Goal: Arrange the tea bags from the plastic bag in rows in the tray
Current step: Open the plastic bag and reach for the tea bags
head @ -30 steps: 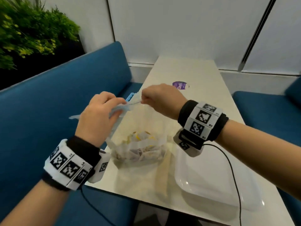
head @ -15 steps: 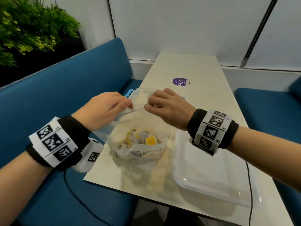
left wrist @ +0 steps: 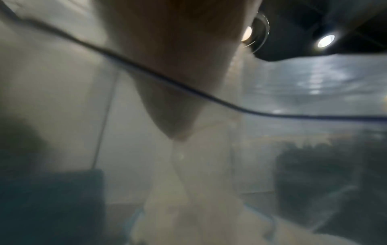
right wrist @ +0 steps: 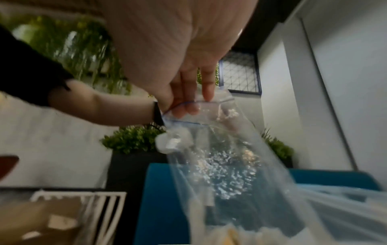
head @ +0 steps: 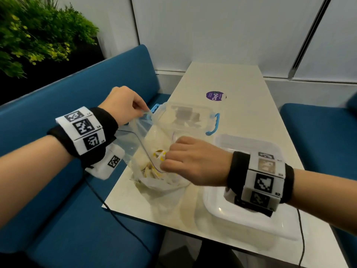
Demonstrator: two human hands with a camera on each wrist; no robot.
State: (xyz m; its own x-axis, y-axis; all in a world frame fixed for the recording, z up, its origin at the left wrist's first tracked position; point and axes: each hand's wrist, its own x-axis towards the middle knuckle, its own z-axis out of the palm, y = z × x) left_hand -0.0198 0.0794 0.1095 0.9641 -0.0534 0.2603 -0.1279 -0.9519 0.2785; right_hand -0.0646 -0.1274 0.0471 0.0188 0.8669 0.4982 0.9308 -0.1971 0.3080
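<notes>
A clear zip plastic bag [head: 142, 140] stands on the table's left edge with its mouth pulled wide. A heap of white and yellow tea bags [head: 154, 172] lies in its bottom. My left hand [head: 145, 112] pinches the far rim and holds it up. My right hand [head: 166, 159] grips the near rim, its fingers [right wrist: 189, 106] curled over the blue zip line. The right wrist view looks down the bag [right wrist: 220, 157]. The left wrist view is blurred behind the plastic [left wrist: 293, 92]. The translucent white tray [head: 222, 213] lies to the right, partly under my right wrist.
A clear lidded box [head: 185, 117] with blue handles stands just behind the bag. A purple sticker [head: 215, 96] lies farther up the table [head: 241, 80]. Blue bench seats [head: 81, 209] flank the table. A wrist cable [head: 116, 213] hangs over the left edge.
The hands have drawn apart: the left went up and back with the far rim, the right came nearer and lower with the near rim. The bag's mouth is now wide.
</notes>
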